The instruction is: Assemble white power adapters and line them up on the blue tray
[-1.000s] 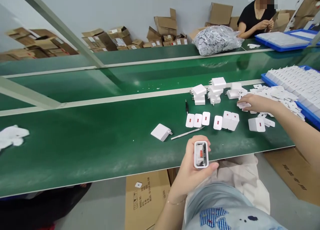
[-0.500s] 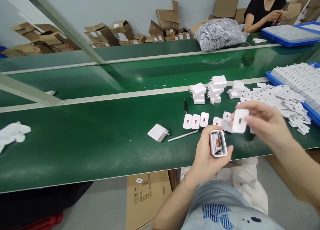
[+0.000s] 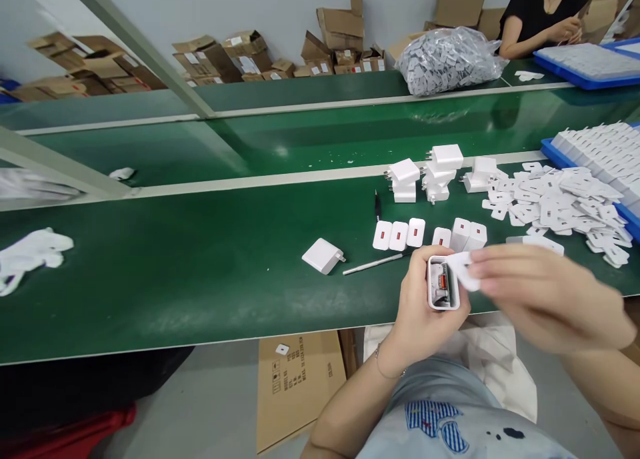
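Note:
My left hand (image 3: 423,312) is wrapped round a white charger housing (image 3: 431,299), its open end facing up. Inside it an orange USB port and a circuit board show. Between the fingers of my right hand (image 3: 540,289), blurred by motion, a white cover plate (image 3: 466,271) is pinched. One corner of the plate is at the right rim of the housing; whether they touch I cannot tell. Just beyond my hands stand several white chargers (image 3: 399,236) with orange ports facing up. A charger (image 3: 323,256) lies on its side to the left, beside a white stick (image 3: 373,264).
Loose cover plates (image 3: 560,202) lie in a heap at the right, by a blue tray (image 3: 633,219) of white housings. Stacked chargers (image 3: 443,169) and a black pen-like tool (image 3: 377,206) stand behind. White gloves (image 3: 35,256) lie far left. Across the bench sits a person (image 3: 543,16).
My right hand has brought the cover plate left and down, to the open end of the housing, and tilted it. My left hand keeps its hold. The view has shifted slightly.

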Demonstrator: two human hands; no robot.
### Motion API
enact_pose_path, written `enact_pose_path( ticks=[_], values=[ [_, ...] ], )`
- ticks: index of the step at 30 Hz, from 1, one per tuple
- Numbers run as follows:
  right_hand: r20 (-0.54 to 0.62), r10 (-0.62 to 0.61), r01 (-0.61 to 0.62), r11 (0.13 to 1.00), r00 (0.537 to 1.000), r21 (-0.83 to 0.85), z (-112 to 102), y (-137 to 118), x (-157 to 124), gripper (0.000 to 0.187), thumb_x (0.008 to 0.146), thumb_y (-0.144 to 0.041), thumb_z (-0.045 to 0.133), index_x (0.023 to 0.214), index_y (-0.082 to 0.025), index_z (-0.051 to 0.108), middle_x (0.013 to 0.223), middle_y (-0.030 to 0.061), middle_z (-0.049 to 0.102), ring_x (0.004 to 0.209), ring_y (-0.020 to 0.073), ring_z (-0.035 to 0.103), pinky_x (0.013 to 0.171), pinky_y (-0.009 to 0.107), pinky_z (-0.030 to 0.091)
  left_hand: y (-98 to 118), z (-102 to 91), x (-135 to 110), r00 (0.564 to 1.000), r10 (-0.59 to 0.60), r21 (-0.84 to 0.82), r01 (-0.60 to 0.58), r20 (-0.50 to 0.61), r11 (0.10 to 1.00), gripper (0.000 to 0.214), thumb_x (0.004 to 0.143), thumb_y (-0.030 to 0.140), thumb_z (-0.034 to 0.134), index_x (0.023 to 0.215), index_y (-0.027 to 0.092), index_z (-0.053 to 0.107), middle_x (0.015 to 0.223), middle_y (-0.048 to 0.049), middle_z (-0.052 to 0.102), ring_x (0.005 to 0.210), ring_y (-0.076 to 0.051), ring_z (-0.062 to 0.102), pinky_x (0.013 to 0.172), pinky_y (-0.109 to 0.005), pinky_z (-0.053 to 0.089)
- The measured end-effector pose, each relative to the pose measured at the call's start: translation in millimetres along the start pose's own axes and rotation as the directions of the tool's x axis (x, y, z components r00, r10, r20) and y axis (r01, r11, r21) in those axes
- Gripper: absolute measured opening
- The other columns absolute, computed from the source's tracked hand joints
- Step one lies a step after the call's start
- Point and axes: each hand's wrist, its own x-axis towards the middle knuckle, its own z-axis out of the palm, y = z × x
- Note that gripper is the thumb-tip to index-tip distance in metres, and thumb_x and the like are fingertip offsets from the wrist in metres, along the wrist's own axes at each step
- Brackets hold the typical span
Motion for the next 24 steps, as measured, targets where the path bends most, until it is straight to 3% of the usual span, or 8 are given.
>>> enact_pose_path(
  ticks=[3, 7, 11, 14, 18, 21, 24],
  values=[
    [0.170, -0.117, 0.133, 0.987, 0.979, -0.091, 9, -7, -8, 0.034, 0.090, -0.006, 0.060, 0.121, -0.018, 0.066, 0.116, 0.0062, 0.074, 0.117, 0.0201, 0.067, 0.102, 0.032, 0.059, -2, -0.6, -4, 0.999, 0.019, 0.008, -0.019, -0.027, 1.000, 0.046, 0.078, 0.018, 0.065, 0.118, 0.026, 0.044, 0.095, 0.0003, 0.055, 0.076, -0.013, 0.056, 0.069, -0.028, 0.050],
    [0.183, -0.109, 0.138, 0.979, 0.977, -0.152, 21, -10, -15, 0.040, 0.093, -0.004, 0.054, 0.132, -0.013, 0.058, 0.120, 0.0118, 0.072, 0.126, 0.0220, 0.060, 0.107, 0.037, 0.054, -9, -2.1, -6, 0.998, 0.008, 0.068, -0.005, -0.057, 0.998, 0.049, 0.079, 0.019, 0.063, 0.122, 0.025, 0.041, 0.103, -0.0034, 0.055, 0.085, -0.018, 0.059, 0.075, -0.035, 0.053],
    [0.180, -0.055, 0.078, 0.989, 0.982, -0.124, 27, -8, -18, 0.060, 0.092, 0.000, 0.054, 0.149, -0.012, 0.040, 0.125, 0.0135, 0.069, 0.129, 0.0201, 0.056, 0.112, 0.038, 0.048, -14, -2.8, -7, 0.995, 0.028, 0.147, -0.014, -0.096, 0.989, 0.055, 0.077, 0.019, 0.064, 0.125, 0.025, 0.039, 0.112, -0.0070, 0.053, 0.095, -0.022, 0.059, 0.081, -0.040, 0.053],
    [0.151, -0.013, 0.023, 0.997, 0.988, -0.070, 29, -8, -22, 0.067, 0.091, 0.001, 0.055, 0.153, -0.016, 0.036, 0.127, 0.0116, 0.068, 0.131, 0.0201, 0.055, 0.114, 0.040, 0.045, -14, -4.5, -8, 0.996, 0.057, 0.184, -0.043, -0.071, 0.982, 0.060, 0.078, 0.019, 0.063, 0.129, 0.025, 0.034, 0.116, -0.0086, 0.050, 0.101, -0.023, 0.057, 0.086, -0.042, 0.052],
    [0.110, 0.090, -0.091, 0.996, 0.990, 0.003, 29, -13, -27, 0.066, 0.093, 0.000, 0.049, 0.153, -0.023, 0.037, 0.130, 0.0079, 0.067, 0.128, 0.0214, 0.058, 0.113, 0.042, 0.046, -10, -11.7, -7, 0.986, 0.135, 0.079, -0.143, 0.094, 0.987, 0.065, 0.083, 0.033, 0.061, 0.138, 0.024, 0.027, 0.117, -0.0097, 0.046, 0.106, -0.025, 0.054, 0.090, -0.044, 0.051],
    [0.117, 0.168, -0.184, 0.972, 0.979, 0.144, 26, -18, -29, 0.063, 0.096, -0.004, 0.042, 0.155, -0.027, 0.032, 0.132, 0.0057, 0.066, 0.128, 0.0205, 0.058, 0.113, 0.044, 0.047, -8, -17.1, -6, 0.980, 0.111, -0.028, -0.108, 0.167, 0.994, 0.060, 0.092, 0.049, 0.053, 0.141, 0.026, 0.027, 0.118, -0.0093, 0.046, 0.108, -0.025, 0.052, 0.093, -0.045, 0.050],
    [0.115, 0.291, -0.313, 0.894, 0.950, 0.321, 18, -19, -28, 0.058, 0.101, -0.013, 0.039, 0.154, -0.033, 0.028, 0.134, 0.0043, 0.065, 0.126, 0.0211, 0.060, 0.109, 0.047, 0.050, -7, -19.1, -5, 0.980, 0.098, -0.019, -0.096, 0.175, 0.995, 0.051, 0.096, 0.044, 0.050, 0.140, 0.031, 0.028, 0.114, -0.0067, 0.049, 0.100, -0.022, 0.055, 0.090, -0.042, 0.050]
  ],
)
